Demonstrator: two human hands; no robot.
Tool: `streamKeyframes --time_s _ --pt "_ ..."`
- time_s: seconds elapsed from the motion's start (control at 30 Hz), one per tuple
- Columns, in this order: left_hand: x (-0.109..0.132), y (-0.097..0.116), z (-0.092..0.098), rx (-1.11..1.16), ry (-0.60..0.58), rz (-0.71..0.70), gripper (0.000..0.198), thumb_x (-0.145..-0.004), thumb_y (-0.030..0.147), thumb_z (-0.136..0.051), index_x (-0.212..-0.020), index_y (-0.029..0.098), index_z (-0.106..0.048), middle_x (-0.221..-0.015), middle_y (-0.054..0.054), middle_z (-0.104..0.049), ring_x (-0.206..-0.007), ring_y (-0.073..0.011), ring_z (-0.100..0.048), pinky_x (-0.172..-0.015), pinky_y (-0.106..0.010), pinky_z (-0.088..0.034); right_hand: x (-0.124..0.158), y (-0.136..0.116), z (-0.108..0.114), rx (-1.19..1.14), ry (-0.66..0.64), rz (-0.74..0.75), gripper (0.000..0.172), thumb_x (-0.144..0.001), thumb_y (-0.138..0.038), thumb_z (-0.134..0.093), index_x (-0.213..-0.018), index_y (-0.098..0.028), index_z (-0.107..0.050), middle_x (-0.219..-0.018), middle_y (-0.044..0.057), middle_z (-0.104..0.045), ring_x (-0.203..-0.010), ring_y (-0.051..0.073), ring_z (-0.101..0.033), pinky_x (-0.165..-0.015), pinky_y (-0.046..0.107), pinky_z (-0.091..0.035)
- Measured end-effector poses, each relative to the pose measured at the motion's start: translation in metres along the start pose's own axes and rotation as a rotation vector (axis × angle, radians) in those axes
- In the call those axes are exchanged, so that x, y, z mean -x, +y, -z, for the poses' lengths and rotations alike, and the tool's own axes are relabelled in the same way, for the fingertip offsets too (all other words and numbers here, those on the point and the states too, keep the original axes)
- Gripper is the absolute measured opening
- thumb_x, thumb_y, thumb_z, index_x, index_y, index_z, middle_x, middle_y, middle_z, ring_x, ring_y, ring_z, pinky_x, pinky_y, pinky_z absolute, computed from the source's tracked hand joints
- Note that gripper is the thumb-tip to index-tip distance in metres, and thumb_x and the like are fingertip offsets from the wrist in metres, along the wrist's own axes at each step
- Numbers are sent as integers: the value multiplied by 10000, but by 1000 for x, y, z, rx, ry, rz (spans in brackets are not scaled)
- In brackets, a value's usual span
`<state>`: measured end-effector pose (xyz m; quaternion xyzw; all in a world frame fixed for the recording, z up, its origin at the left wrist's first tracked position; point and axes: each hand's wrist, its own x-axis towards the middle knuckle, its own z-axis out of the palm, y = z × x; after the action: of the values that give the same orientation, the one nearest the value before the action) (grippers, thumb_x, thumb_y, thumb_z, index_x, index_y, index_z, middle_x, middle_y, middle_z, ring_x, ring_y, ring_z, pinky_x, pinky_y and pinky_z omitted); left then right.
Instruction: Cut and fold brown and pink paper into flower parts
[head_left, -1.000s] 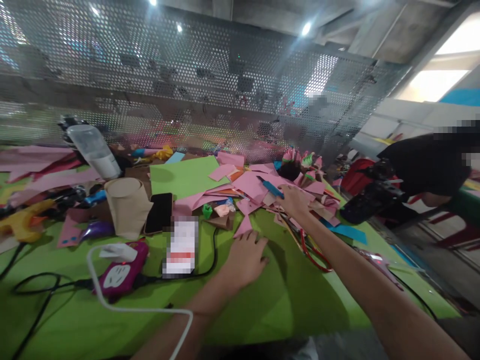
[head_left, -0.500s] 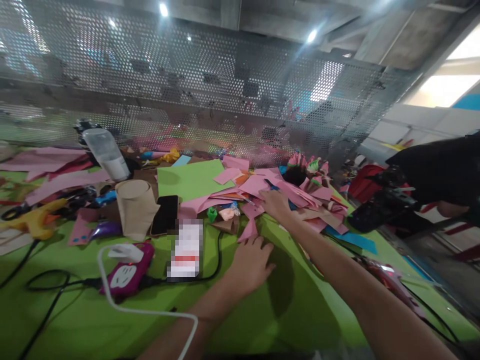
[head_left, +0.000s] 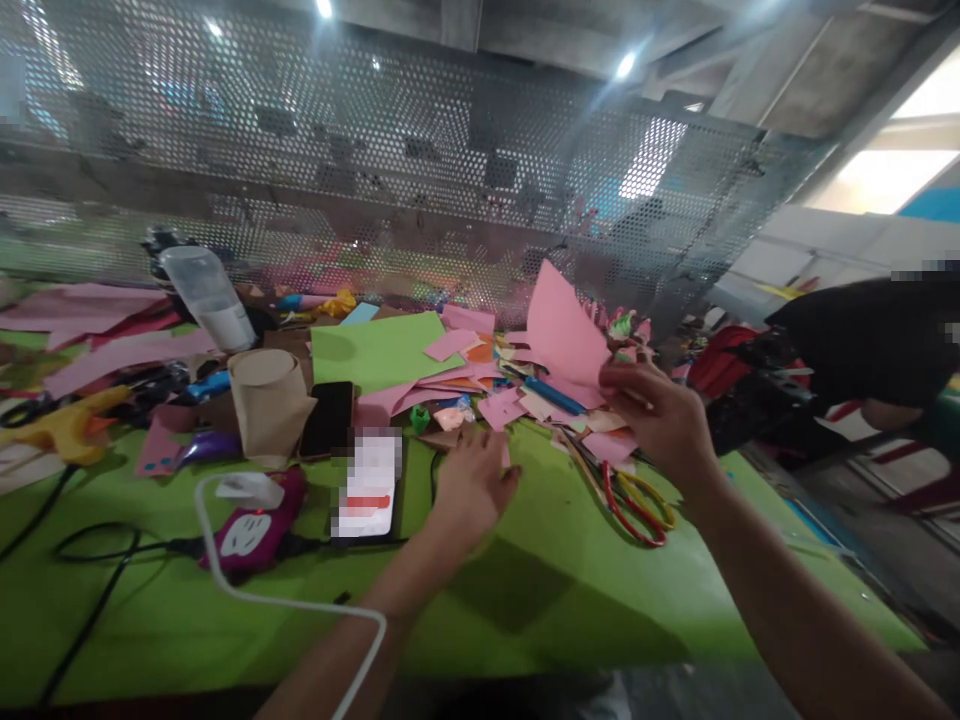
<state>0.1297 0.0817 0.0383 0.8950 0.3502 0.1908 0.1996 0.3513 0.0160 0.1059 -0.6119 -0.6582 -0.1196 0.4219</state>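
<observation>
My right hand (head_left: 660,415) grips a sheet of pink paper (head_left: 566,330) by its lower right edge, and the sheet stands tilted up above the paper heap. Scissors with red and yellow handles (head_left: 637,505) lie on the table just below that hand. A blue-handled tool (head_left: 553,394) rests among the scraps under the raised sheet; its kind is unclear. My left hand (head_left: 474,485) is palm down at the near edge of the scraps, fingers stretched and apart. Beside its fingertips lie a small pink cut-out (head_left: 501,408) and a crumpled pale piece (head_left: 452,417).
Left of my left hand are a lit phone (head_left: 369,490), a dark phone (head_left: 330,418), a brown paper roll (head_left: 268,405) and a magenta power strip (head_left: 255,535) with cables. A yellow glue gun (head_left: 71,425) lies far left. Perforated metal (head_left: 420,190) rises behind. A person (head_left: 870,340) is at right.
My right hand has lifted the pink sheet off the heap and moved right, uncovering the blue-handled tool and scissors. My left hand has shifted slightly left and away from me.
</observation>
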Motion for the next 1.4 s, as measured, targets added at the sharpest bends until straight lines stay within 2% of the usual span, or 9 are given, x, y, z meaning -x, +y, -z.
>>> streamKeyframes --time_s 0.1,0.17,0.23,0.37,0.53,0.73,0.8,1.1,1.4 --pt "6 -4 12 94 279 123 301 -919 244 -570 -1201 172 -491 -1109 -116 -668 -1034 -268 -654 -875 -423 -545 47 -18 27 14 -142 195 257 -912 -168 -540 -997 -310 -737 -1039 18 -774 -1085 246 -665 -981 450 -471" --pt "21 -5 14 116 509 58 372 -920 214 -553 -1268 180 -426 -1228 -149 -612 -1174 -274 -593 -964 -442 -512 76 -23 36 51 -237 267 290 -910 -149 -548 -1046 -337 -723 -1085 7 -769 -1134 248 -648 -1008 471 -446" --pt "44 -3 12 99 576 -24 510 -910 153 -531 -1378 207 -334 -1402 -169 -495 -1357 -277 -449 -1084 -465 -431 101 -22 37 80 -288 304 305 -918 -156 -554 -1088 -355 -709 -1100 -3 -767 -1123 245 -658 -1019 482 -429" --pt "97 5 -5 -64 405 -55 812 -832 24 -506 -1506 326 -168 -1551 -141 -337 -1468 -311 -293 -1149 -530 -345 139 -15 24 23 -358 296 287 -940 -192 -532 -1086 -368 -705 -1109 -14 -765 -1093 236 -674 -981 476 -451" --pt "143 10 -18 -235 336 13 868 -845 30 -517 -1550 310 -95 -1582 -164 -306 -1483 -326 -260 -1165 -605 -255 165 -8 7 -23 -435 207 304 -941 -165 -492 -1060 -326 -721 -1141 8 -756 -1101 228 -669 -959 461 -471" --pt "151 18 -15 -82 -239 -230 688 -850 236 -630 -1478 341 -372 -1568 -47 -386 -1457 -269 -320 -1205 -527 -214 176 -5 5 -50 -547 47 375 -930 -118 -433 -1124 -288 -705 -1204 40 -729 -1140 222 -663 -1030 487 -442" --pt "147 21 -16 -45 -325 -246 668 -841 307 -673 -1456 323 -412 -1537 -47 -430 -1417 -262 -376 -1197 -510 -241 176 -5 7 -68 -547 19 354 -937 -123 -440 -1138 -268 -692 -1207 50 -727 -1140 219 -663 -1024 475 -450" --pt "132 34 -20 -110 -345 -240 461 -866 222 -664 -1313 253 -557 -1295 -61 -616 -1094 -249 -582 -949 -435 -476 177 -8 12 -63 -519 -91 289 -905 -167 -503 -1058 -277 -722 -1127 39 -756 -1013 226 -668 -895 437 -512" --pt "105 31 -25 5 -50 -90 226 -987 218 -442 -882 192 -641 -841 -32 -697 -732 -172 -642 -649 -298 -484 180 -5 11 -43 -428 -168 245 -918 -278 -570 -1137 -262 -679 -1000 64 -760 -951 258 -659 -851 438 -516"
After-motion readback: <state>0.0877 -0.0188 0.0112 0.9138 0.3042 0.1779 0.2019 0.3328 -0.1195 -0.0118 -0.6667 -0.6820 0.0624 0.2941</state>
